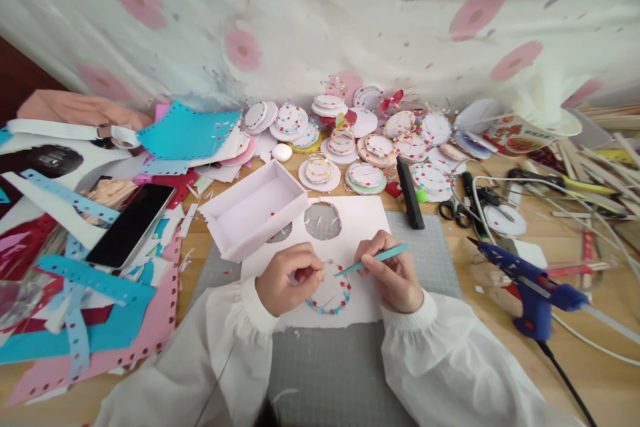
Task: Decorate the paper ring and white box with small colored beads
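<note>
left hand (293,278) over the upper-left edge of the beaded ring, fingers curled inward, tips bunched near one another; cannot tell if they press together or pinch anything; right hand (393,272) grasping a slim teal pointed tool (385,254) between thumb and fingers, tip angled down-left over the ring's upper part; cannot tell if tip touches; both arms in loose white gathered-cuff sleeves (435,340); ring of small red and blue star-shaped beads (327,311) lies between and just below the hands, on a white paper sheet (370,220) with a round cut-out in its upper part and another partly hidden by the box; sheet lies on a gray gridded cutting mat (330,373), on a light wooden table (463,360); open white rectangular box (250,237) overlaps the sheet's upper left; long black narrow bar (410,197) at the mat's upper right; black-handled scissors (457,213) right of it; blue glue gun (535,290) farther right; black smartphone (133,223) at left among coloured scraps; white round bead-trimmed pieces (365,175) crowd the back, before a pale curtain with pink flowers (320,7)
</note>
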Demonstrator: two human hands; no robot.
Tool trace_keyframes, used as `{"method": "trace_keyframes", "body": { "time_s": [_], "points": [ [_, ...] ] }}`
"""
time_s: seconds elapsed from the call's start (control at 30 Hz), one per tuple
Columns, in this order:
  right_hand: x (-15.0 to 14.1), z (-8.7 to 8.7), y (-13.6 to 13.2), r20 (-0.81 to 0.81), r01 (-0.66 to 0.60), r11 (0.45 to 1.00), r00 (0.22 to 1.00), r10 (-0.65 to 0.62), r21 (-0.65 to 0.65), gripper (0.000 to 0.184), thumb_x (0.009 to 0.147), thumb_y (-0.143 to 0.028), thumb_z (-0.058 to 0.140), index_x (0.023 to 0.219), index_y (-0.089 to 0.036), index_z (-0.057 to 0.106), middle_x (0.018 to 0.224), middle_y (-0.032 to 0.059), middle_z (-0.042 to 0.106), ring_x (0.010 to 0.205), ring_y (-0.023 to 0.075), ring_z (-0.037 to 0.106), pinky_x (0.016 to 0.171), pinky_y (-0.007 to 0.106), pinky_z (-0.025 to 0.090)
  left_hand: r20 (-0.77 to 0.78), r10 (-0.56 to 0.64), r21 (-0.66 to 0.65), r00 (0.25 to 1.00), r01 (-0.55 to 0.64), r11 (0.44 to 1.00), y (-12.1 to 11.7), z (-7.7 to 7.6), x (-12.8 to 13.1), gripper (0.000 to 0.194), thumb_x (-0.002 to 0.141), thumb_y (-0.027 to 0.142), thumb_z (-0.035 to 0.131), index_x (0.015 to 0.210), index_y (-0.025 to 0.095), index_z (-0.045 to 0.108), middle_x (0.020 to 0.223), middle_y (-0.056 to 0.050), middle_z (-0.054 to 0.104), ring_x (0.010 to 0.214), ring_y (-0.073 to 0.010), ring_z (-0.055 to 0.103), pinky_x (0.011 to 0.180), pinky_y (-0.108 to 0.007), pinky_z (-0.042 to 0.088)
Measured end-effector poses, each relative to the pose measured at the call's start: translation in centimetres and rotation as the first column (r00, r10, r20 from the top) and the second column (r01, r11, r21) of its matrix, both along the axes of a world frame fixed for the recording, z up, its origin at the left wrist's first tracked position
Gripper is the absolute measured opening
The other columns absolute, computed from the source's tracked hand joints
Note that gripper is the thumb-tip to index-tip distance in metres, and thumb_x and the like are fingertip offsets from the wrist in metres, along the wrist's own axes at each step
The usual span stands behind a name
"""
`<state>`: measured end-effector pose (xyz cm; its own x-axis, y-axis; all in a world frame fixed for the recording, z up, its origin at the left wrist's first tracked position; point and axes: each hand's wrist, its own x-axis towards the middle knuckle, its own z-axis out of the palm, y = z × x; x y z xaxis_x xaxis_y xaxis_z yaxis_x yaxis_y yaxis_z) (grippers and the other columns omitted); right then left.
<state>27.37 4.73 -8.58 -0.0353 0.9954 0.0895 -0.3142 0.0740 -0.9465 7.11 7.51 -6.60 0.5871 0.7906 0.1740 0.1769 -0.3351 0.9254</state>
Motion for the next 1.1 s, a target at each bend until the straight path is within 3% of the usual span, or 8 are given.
{"method": "trace_keyframes", "body": {
  "time_s": [0.83,1.1],
  "points": [
    [0.04,-0.21,-0.02,0.029,0.015,1.000,0.999,-0.016,0.023,0.017,0.081,-0.029,0.062,0.073,-0.020,0.050,0.058,-0.0019,0.051,0.053,0.0124,0.045,0.051,0.028,0.031,0.010,-0.008,-0.019,1.000,0.009,1.000,0.00,0.06,0.01,0.014,0.081,0.015,0.053,0.068,0.014,0.060,0.065,-0.001,0.050,0.054,-0.0091,0.042,0.053,-0.023,0.038],
    [-0.03,-0.15,0.19,-0.041,0.048,0.998,0.998,-0.049,-0.045,0.019,0.080,-0.031,0.063,0.072,-0.020,0.051,0.055,-0.0025,0.050,0.050,0.0114,0.043,0.051,0.027,0.031,0.041,-0.014,-0.037,0.999,0.015,0.999,0.05,-0.16,-0.16,0.012,0.080,0.013,0.053,0.070,0.014,0.060,0.066,0.000,0.049,0.055,-0.0092,0.042,0.054,-0.024,0.037]
  ]
}}
